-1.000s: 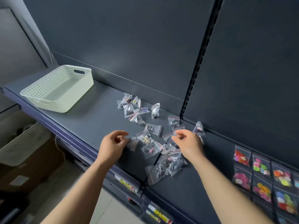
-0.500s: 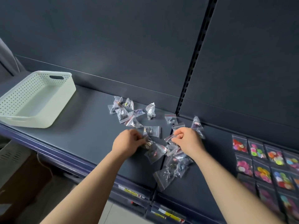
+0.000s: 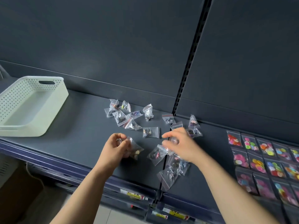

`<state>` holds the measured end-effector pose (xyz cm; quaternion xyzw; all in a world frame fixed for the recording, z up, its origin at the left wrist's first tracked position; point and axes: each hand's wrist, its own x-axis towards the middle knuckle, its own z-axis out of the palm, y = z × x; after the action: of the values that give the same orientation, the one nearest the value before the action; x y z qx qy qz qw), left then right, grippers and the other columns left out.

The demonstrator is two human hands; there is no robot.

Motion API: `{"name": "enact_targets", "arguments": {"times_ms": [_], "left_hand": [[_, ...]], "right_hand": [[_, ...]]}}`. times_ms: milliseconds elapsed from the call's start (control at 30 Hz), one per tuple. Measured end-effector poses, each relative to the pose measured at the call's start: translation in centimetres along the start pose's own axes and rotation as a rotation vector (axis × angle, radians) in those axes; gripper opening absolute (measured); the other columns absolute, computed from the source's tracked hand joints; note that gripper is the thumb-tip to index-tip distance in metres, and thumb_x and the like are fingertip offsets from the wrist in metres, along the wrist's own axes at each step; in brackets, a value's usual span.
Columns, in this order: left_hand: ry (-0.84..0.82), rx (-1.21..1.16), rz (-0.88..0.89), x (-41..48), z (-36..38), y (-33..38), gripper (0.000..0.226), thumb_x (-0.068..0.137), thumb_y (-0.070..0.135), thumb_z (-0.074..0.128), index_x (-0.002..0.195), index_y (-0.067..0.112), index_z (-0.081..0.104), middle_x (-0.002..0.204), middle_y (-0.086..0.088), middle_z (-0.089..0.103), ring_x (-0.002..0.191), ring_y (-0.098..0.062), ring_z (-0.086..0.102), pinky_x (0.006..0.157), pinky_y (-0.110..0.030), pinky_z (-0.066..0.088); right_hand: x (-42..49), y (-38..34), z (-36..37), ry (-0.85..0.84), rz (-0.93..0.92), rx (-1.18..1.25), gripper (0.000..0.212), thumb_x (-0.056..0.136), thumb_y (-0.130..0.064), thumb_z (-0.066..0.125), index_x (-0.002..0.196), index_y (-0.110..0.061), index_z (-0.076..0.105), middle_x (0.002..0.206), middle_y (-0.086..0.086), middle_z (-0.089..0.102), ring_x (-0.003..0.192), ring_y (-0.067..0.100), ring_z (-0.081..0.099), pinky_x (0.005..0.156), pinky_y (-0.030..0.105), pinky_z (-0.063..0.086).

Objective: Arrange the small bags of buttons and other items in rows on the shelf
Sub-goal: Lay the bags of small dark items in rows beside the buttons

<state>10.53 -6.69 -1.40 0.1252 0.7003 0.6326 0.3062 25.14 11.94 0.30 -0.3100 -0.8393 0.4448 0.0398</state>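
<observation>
basket (image 3: pixel 54 113): white, perforated | below-left: perhaps cardboard box (image 3: pixel 17 199) | labels (image 3: pixel 176 213): blurred

Your loose bags (image 3: pixel 150 132) are small clear zip pouches, some with a red seal strip. They lie crumpled and scattered across the middle of the dark grey shelf (image 3: pixel 80 126), and several overlap near the front edge. One bag of brownish bits (image 3: pixel 135 151) is pinched in your left hand (image 3: pixel 116 147). On the right, flat bags of bright buttons (image 3: pixel 267 159) lie in neat, touching rows.

Shop, gondola shelf (image 3: pixel 77 139), price-label strips (image 3: pixel 171 213)
</observation>
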Motion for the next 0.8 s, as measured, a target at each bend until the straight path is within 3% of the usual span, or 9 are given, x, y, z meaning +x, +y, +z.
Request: {"name": "enact_targets", "arguments": {"times_ms": [100,200,233,333,433,500,633,700,800], "left_hand": [[-0.004,-0.02,-0.003,-0.6,-0.6,-0.4,0.007,0.096,0.008,0.051,0.1,0.006,0.056,0.075,-0.011,0.05,0.064,-0.019,0.047,0.051,-0.021,0.045],[0.008,-0.029,-0.001,-1.2,-1.0,-0.3,0.009,0.097,0.009,0.05,0.1,0.005,0.057,0.074,-0.01,0.05,0.06,-0.017,0.046,0.05,-0.02,0.046],[0.01,-0.036,-0.001,-1.3,-1.2,-0.3,0.009,0.097,0.009,0.05,0.1,0.005,0.058,0.074,-0.011,0.051,0.061,-0.019,0.046,0.053,-0.023,0.046],[-0.019,-0.083,0.003,-1.5,-1.0,0.2,0.011,0.097,0.014,0.051,0.098,0.008,0.06,0.076,-0.009,0.054,0.066,-0.021,0.053,0.069,-0.036,0.05],[-0.063,-0.144,0.021,-1.8,0.3,1.3,0.012,0.096,0.016,0.052,0.095,0.01,0.062,0.072,-0.004,0.051,0.056,-0.008,0.055,0.069,-0.028,0.055],[-0.114,-0.17,0.029,-2.1,1.8,2.1,0.014,0.096,0.019,0.053,0.094,0.008,0.062,0.073,-0.006,0.05,0.06,-0.013,0.06,0.068,-0.025,0.057],[-0.294,-0.11,0.049,-3.5,6.1,3.4,0.026,0.082,0.033,0.068,0.079,0.01,0.057,0.072,-0.008,0.048,0.066,-0.02,0.056,0.083,-0.042,0.057],[-0.411,-0.056,0.067,-4.9,9.1,4.1,0.026,0.079,0.026,0.072,0.076,0.008,0.054,0.064,-0.004,0.048,0.06,-0.016,0.052,0.079,-0.045,0.058],[-0.554,0.043,0.092,-7.8,14.4,4.7,0.022,0.08,0.023,0.073,0.077,0.008,0.058,0.057,0.003,0.052,0.049,-0.015,0.046,0.057,-0.031,0.048]], "right_hand": [[0.2,0.2,1.8,-0.135,-0.034,-0.292,0.043,0.075,-0.04,0.076,0.116,-0.034,0.065,0.118,-0.01,0.03,0.102,0.011,0.041,0.084,0.023,0.036],[0.3,0.0,2.7,-0.053,-0.081,-0.385,0.015,0.076,-0.033,0.075,0.091,-0.033,0.071,0.115,-0.008,0.036,0.113,0.014,0.034,0.094,0.026,0.03],[0.2,-0.1,2.8,-0.03,-0.089,-0.364,0.007,0.076,-0.03,0.075,0.081,-0.033,0.069,0.112,-0.008,0.039,0.112,0.015,0.036,0.094,0.027,0.032],[-0.4,-0.8,2.3,0.078,-0.101,-0.181,0.015,0.077,-0.021,0.074,0.069,-0.03,0.065,0.106,-0.009,0.047,0.106,0.012,0.046,0.089,0.023,0.035],[-2.5,-1.7,0.1,0.228,-0.113,0.028,0.017,0.079,-0.018,0.074,0.072,-0.031,0.065,0.099,-0.012,0.054,0.092,-0.002,0.052,0.082,0.016,0.035],[-4.8,-1.9,-1.7,0.276,-0.081,0.133,0.01,0.082,-0.019,0.073,0.077,-0.026,0.067,0.083,-0.019,0.059,0.073,-0.006,0.05,0.07,0.011,0.037],[-9.9,-0.4,-5.0,0.347,0.007,0.251,0.007,0.083,-0.02,0.072,0.079,-0.026,0.07,0.076,-0.008,0.07,0.068,0.005,0.06,0.068,0.016,0.046],[-12.4,1.3,-6.4,0.407,0.05,0.275,0.01,0.082,-0.018,0.073,0.078,-0.027,0.07,0.08,-0.01,0.073,0.073,0.006,0.065,0.071,0.021,0.05],[-16.7,4.0,-8.6,0.489,0.115,0.309,0.014,0.081,-0.014,0.074,0.076,-0.027,0.069,0.077,-0.016,0.072,0.068,0.001,0.065,0.069,0.023,0.049]]}}
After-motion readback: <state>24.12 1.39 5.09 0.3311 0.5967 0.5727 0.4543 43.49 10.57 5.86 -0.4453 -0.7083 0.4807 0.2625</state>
